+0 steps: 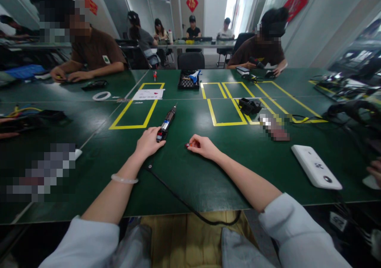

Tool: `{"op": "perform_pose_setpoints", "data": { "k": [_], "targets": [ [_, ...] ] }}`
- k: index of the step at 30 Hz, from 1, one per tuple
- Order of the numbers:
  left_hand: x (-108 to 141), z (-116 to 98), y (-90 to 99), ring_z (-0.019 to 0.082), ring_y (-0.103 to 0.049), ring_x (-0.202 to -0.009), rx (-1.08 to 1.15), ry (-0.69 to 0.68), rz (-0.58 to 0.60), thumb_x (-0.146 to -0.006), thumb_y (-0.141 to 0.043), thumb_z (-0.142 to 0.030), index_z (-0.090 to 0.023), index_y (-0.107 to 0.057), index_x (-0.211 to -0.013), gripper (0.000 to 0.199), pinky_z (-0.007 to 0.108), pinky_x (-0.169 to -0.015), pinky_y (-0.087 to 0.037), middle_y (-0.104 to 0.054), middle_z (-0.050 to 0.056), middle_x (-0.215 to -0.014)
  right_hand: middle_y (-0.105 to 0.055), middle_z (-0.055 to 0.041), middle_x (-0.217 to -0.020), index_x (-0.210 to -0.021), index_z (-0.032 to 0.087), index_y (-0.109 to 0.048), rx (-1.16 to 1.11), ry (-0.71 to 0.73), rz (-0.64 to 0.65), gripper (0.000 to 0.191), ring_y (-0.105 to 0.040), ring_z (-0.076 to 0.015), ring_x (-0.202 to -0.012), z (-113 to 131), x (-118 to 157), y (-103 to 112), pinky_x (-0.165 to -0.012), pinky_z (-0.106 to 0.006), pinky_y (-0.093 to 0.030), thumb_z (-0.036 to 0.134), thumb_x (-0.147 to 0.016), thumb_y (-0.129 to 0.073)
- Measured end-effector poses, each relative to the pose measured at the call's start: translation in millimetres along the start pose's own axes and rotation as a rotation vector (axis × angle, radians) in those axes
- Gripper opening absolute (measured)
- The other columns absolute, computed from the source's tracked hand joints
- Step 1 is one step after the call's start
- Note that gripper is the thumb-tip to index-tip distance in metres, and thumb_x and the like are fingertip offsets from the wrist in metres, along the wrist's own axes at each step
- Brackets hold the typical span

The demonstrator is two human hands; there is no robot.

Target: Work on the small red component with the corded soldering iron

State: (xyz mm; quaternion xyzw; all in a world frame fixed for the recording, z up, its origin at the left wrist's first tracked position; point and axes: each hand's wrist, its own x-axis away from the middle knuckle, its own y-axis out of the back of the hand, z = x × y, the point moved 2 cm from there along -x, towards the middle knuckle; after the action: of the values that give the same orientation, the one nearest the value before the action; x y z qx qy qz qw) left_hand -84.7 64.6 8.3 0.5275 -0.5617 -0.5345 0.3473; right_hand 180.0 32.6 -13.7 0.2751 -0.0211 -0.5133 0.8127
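Observation:
My left hand (pixel 150 141) is wrapped round the rear end of a dark electric screwdriver (pixel 168 120), whose thin tip points away from me over the green table (pixel 178 188). To the right, my right hand (pixel 201 145) is closed in a pinch on a small red piece (pixel 187 145), held low at the table surface. The hands are apart. A black cable (pixel 178 200) runs from near my left wrist over the table's front edge.
Beyond my hands are a black tray (pixel 189 80) with a blue-and-white item, a paper sheet (pixel 149 94), a black part (pixel 250 106) and yellow tape outlines. A white power bank (pixel 316 166) lies right. People sit across the table and at both sides.

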Motion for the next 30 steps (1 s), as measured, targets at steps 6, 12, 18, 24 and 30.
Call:
{"op": "perform_pose_setpoints", "data": {
  "k": [6,12,18,24,30],
  "targets": [
    [8.8,-45.6,-5.7,0.030,-0.048,-0.122,0.155,-0.190,0.062,-0.077,-0.064,-0.040,-0.024,-0.046,-0.137,0.065,0.041,-0.101,-0.041,-0.049,0.009,-0.137,-0.056,0.0042,-0.067,-0.086,0.017,-0.055,0.049,-0.014,-0.006,0.019,-0.051,-0.0097,-0.058,2.1,0.3,0.0,-0.058,-0.021,-0.039,0.030,-0.080,-0.068],
    [17.3,-71.7,-12.4,0.029,-0.046,-0.123,0.232,-0.352,0.099,-0.079,-0.063,-0.038,-0.023,-0.044,-0.139,0.065,0.041,-0.102,-0.042,-0.048,0.009,-0.139,-0.055,0.0047,-0.065,-0.084,0.018,-0.053,0.128,0.006,0.003,0.018,-0.051,-0.0099,-0.057,1.2,-0.3,-0.5,-0.058,-0.021,-0.037,0.028,-0.081,-0.067],
    [22.6,-79.8,-13.2,0.028,-0.046,-0.124,0.196,-0.405,0.105,-0.082,-0.060,-0.036,-0.020,-0.042,-0.140,0.063,0.041,-0.102,-0.043,-0.045,0.009,-0.141,-0.054,0.0048,-0.065,-0.080,0.018,-0.051,0.253,0.005,-0.004,0.022,-0.049,-0.0091,-0.057,0.2,-1.6,-3.9,-0.057,-0.020,-0.033,0.027,-0.078,-0.071],
    [24.4,-81.7,-12.6,0.027,-0.045,-0.125,0.176,-0.413,0.102,-0.082,-0.060,-0.036,-0.021,-0.041,-0.141,0.064,0.041,-0.101,-0.045,-0.045,0.010,-0.142,-0.050,0.0075,-0.061,-0.088,0.019,-0.049,0.180,0.020,-0.002,0.023,-0.047,-0.0091,-0.053,0.2,-2.1,-6.3,-0.056,-0.020,-0.032,0.026,-0.079,-0.069],
    [26.0,-85.2,-11.5,0.028,-0.047,-0.123,0.149,-0.406,0.092,-0.084,-0.060,-0.043,-0.021,-0.041,-0.141,0.064,0.040,-0.097,-0.046,-0.046,0.010,-0.142,-0.052,0.0056,-0.063,-0.088,0.018,-0.050,0.078,0.050,0.002,0.009,-0.049,-0.0093,-0.054,5.2,1.3,-4.7,-0.057,-0.020,-0.037,0.021,-0.082,-0.057]
  ]
}}
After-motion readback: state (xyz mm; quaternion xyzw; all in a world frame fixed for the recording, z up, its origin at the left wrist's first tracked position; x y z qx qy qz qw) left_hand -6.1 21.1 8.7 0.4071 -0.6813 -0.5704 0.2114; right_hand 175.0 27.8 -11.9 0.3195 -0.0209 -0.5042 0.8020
